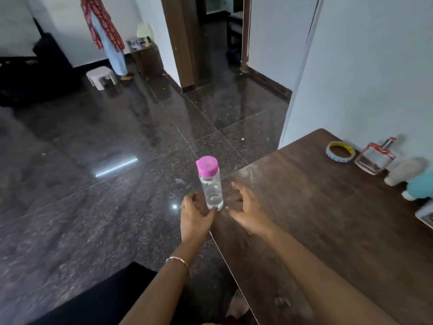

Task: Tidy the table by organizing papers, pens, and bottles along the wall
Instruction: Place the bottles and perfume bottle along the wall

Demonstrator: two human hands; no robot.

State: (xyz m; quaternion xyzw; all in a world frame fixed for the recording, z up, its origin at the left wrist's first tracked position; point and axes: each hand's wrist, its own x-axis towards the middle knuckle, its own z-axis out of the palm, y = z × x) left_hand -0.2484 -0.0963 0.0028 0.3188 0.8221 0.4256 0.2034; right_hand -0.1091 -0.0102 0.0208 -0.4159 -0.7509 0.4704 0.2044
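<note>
A clear plastic bottle with a pink cap stands upright at the left edge of the dark wooden table. My left hand is just left of the bottle's base, off the table edge, fingers loosely curled and the thumb touching the bottom of the bottle. My right hand hovers over the table just right of the bottle, fingers spread, holding nothing. No papers or pens are in view.
Along the white wall on the right stand a tape roll, a square glass bottle, a cream bottle, a teal bottle and a white object. Dark tiled floor lies left. A person stands far back.
</note>
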